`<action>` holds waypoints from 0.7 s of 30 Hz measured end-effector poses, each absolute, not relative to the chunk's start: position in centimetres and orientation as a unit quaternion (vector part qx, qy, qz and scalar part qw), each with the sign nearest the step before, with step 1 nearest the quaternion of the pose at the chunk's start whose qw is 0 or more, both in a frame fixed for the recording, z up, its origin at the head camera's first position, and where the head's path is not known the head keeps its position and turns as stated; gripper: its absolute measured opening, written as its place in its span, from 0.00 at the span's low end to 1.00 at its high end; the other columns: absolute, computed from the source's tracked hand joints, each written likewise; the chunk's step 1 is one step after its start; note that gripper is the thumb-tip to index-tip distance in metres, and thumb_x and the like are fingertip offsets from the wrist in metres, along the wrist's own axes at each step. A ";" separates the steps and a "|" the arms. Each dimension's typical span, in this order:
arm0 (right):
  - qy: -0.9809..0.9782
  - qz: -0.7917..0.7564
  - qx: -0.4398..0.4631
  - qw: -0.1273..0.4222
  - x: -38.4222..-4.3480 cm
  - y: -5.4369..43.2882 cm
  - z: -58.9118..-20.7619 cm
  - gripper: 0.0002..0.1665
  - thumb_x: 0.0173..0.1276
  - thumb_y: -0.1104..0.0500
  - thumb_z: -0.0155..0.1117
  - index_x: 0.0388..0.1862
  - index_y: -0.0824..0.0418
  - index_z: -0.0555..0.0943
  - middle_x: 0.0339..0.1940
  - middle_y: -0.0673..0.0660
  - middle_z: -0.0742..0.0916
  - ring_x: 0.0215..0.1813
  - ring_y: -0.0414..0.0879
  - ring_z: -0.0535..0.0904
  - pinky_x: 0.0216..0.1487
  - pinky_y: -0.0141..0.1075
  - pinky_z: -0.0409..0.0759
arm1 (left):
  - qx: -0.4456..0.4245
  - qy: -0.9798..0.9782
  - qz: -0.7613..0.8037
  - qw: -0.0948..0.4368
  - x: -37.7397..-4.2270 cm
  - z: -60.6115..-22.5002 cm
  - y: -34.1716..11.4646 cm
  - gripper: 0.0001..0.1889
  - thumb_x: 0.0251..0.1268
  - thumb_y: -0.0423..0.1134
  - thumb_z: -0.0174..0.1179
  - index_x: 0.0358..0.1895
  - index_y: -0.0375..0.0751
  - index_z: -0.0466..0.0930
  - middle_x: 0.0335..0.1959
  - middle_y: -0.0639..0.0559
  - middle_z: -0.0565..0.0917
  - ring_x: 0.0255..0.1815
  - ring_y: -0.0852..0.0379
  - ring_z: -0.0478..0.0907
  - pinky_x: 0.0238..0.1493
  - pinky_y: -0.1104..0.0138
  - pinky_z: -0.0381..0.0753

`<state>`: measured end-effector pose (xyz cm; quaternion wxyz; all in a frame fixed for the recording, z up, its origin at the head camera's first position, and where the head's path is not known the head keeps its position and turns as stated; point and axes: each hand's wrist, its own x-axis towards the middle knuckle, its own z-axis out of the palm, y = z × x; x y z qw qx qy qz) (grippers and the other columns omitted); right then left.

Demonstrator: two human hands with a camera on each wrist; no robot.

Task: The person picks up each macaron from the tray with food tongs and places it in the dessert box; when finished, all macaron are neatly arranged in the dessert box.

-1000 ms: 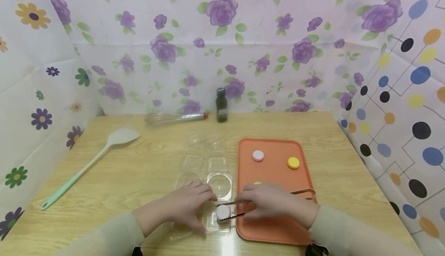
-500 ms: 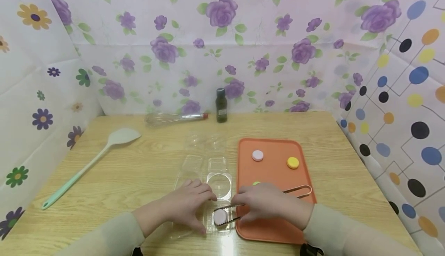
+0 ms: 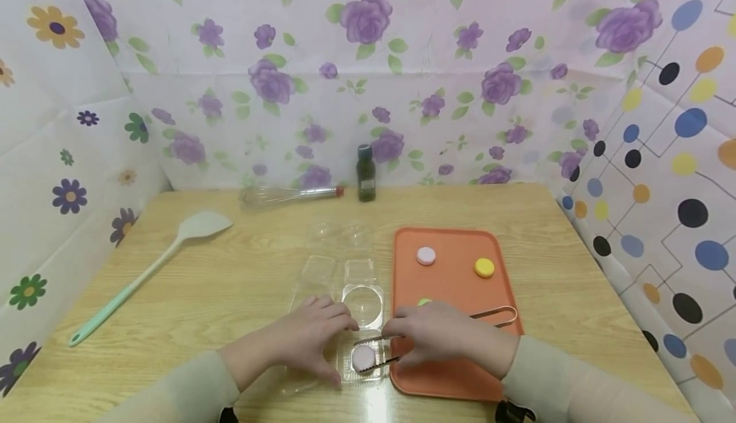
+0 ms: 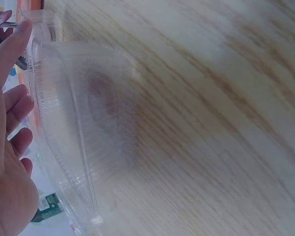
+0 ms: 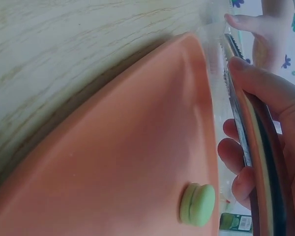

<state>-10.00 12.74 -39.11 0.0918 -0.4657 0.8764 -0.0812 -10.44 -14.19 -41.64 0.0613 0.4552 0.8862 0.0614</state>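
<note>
While my right hand (image 3: 422, 337) keeps the tongs (image 5: 263, 152) between thumb and curled fingers, their toothed ends stand a little apart around a pale macaron (image 3: 363, 358); the far end is clear of it, and the near end crosses its edge, though I cannot tell whether that one touches. A second ago the macaron sat snug between both ends and nearer the tray; since then it has moved down and leftward into the nearest compartment of my clear plastic container (image 3: 363, 307), and the far end has come away from its side. I take that to mean this one is as good as placed, with only the tongs left to draw out. My left hand (image 3: 313, 335) has not shifted: its fingers are loosely bent, with thumb and forefinger spread wide beside that compartment. It seems to be steadying the plastic, but I cannot tell how firmly it presses. Just to the right, the orange tray (image 3: 454, 282) bears three more, a pink macaron (image 3: 426, 256), a yellow macaron (image 3: 484, 268) and, partly behind my knuckles, a green macaron (image 5: 199, 204); all three have stayed put. Farther off lie the spatula (image 3: 202, 225) and the whisk (image 3: 299, 195), near the upright dark bottle (image 3: 366, 177).
</note>
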 end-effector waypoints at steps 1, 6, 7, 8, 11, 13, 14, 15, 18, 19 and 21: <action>0.878 -0.082 -0.462 0.093 -10.0 12.8 -39.1 0.23 0.55 0.42 0.68 0.50 0.45 0.80 0.41 0.41 0.79 0.32 0.33 0.73 0.25 0.28 0.70 | 0.454 0.887 0.062 0.062 -10.5 -41.6 -14.2 0.42 0.35 0.71 0.65 0.57 0.52 0.73 0.53 0.62 0.73 0.49 0.62 0.65 0.49 0.66 0.64; 0.886 -0.089 -0.444 0.101 -10.1 13.0 -39.2 0.24 0.54 0.41 0.68 0.50 0.45 0.79 0.38 0.41 0.79 0.30 0.34 0.71 0.25 0.29 0.70 | 0.453 0.887 0.064 0.062 -10.5 -41.5 -14.2 0.42 0.36 0.69 0.66 0.58 0.52 0.73 0.52 0.63 0.73 0.49 0.62 0.65 0.49 0.66 0.64; 0.887 -0.095 -0.439 0.106 -10.1 13.1 -39.2 0.25 0.54 0.41 0.68 0.50 0.45 0.79 0.38 0.41 0.78 0.30 0.34 0.71 0.26 0.29 0.70 | 0.453 0.887 0.065 0.062 -10.5 -41.4 -14.2 0.41 0.36 0.68 0.67 0.58 0.52 0.73 0.52 0.63 0.73 0.49 0.62 0.65 0.49 0.66 0.64; 0.888 -0.105 -0.434 0.113 -10.1 13.2 -39.1 0.25 0.54 0.41 0.68 0.51 0.45 0.79 0.39 0.40 0.78 0.32 0.34 0.73 0.28 0.29 0.72 | 0.453 0.887 0.064 0.061 -10.5 -41.4 -14.2 0.41 0.36 0.68 0.67 0.58 0.52 0.73 0.52 0.64 0.73 0.49 0.62 0.65 0.49 0.66 0.64; 0.887 -0.147 -0.415 0.142 -10.1 13.9 -38.8 0.26 0.55 0.42 0.68 0.53 0.46 0.78 0.41 0.41 0.79 0.38 0.35 0.76 0.34 0.31 0.75 | 0.452 0.888 0.062 0.063 -10.6 -41.3 -14.1 0.42 0.36 0.67 0.68 0.59 0.52 0.72 0.52 0.64 0.73 0.50 0.62 0.65 0.50 0.65 0.64; 0.885 -0.177 -0.400 0.160 -10.3 14.6 -38.6 0.27 0.56 0.43 0.68 0.55 0.47 0.78 0.43 0.42 0.79 0.42 0.36 0.78 0.39 0.33 0.77 | 0.448 0.889 0.062 0.063 -10.7 -41.0 -14.2 0.42 0.36 0.66 0.68 0.60 0.52 0.72 0.53 0.63 0.73 0.51 0.61 0.65 0.52 0.63 0.64; 0.884 -0.189 -0.395 0.165 -10.4 15.0 -38.5 0.27 0.57 0.44 0.68 0.56 0.48 0.77 0.44 0.42 0.79 0.44 0.37 0.78 0.41 0.34 0.77 | 0.446 0.891 0.064 0.062 -10.8 -40.9 -14.2 0.43 0.36 0.66 0.68 0.60 0.52 0.72 0.53 0.62 0.73 0.51 0.60 0.65 0.52 0.62 0.64; 0.884 -0.198 -0.390 0.168 -10.5 15.3 -38.5 0.27 0.57 0.44 0.68 0.56 0.48 0.77 0.44 0.43 0.79 0.44 0.38 0.78 0.42 0.35 0.77 | 0.442 0.892 0.070 0.063 -11.0 -40.7 -14.2 0.43 0.36 0.66 0.68 0.60 0.51 0.71 0.54 0.62 0.73 0.52 0.59 0.65 0.53 0.61 0.64; 0.887 -0.208 -0.375 0.169 -11.0 16.4 -38.5 0.28 0.57 0.44 0.68 0.56 0.49 0.77 0.44 0.43 0.79 0.44 0.39 0.78 0.43 0.36 0.77 | 0.430 0.897 0.084 0.066 -11.3 -40.2 -14.2 0.44 0.36 0.66 0.69 0.62 0.51 0.71 0.56 0.61 0.73 0.53 0.58 0.65 0.55 0.58 0.64; 0.889 -0.209 -0.370 0.167 -11.1 16.8 -38.5 0.28 0.58 0.44 0.68 0.56 0.49 0.77 0.44 0.44 0.79 0.45 0.40 0.77 0.44 0.36 0.77 | 0.427 0.897 0.090 0.068 -11.5 -40.1 -14.2 0.44 0.36 0.65 0.69 0.62 0.51 0.71 0.57 0.60 0.73 0.53 0.58 0.65 0.56 0.57 0.64; 0.894 -0.211 -0.356 0.169 -11.5 17.5 -38.7 0.28 0.58 0.43 0.68 0.56 0.49 0.77 0.46 0.44 0.79 0.45 0.40 0.77 0.44 0.37 0.76 | 0.421 0.899 0.101 0.071 -11.7 -39.9 -14.3 0.45 0.36 0.65 0.69 0.63 0.51 0.70 0.58 0.59 0.73 0.53 0.58 0.65 0.57 0.57 0.64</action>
